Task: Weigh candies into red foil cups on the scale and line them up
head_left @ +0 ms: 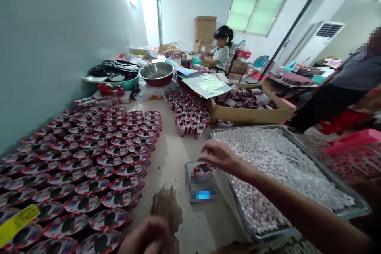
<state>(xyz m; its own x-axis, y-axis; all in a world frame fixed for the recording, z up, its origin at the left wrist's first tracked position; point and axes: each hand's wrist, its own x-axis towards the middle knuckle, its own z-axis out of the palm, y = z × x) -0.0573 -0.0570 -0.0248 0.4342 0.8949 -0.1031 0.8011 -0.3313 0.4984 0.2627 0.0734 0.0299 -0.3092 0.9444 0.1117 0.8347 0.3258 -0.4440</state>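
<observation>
A small container with a red, patterned rim (204, 170) stands on a digital scale (205, 186) with a lit blue display. Just above and to the right of it is my right hand (218, 155), fingers loosely bent and apart, with nothing visible in them. At the bottom edge my left hand (149, 236) is smeared by motion and partly cut off, near the closest containers. To the right lies a metal tray (245, 222) spread with many small white wrapped pieces. Rows of similar oval-topped containers (99, 172) fill the left side of the table.
Further back are another cluster of containers (192, 115), a cardboard box (248, 115) of packs and a metal bowl (156, 74). Torn brown board (166, 206) lies on the tabletop. One person (220, 56) sits at the back; another (348, 75) stands at right.
</observation>
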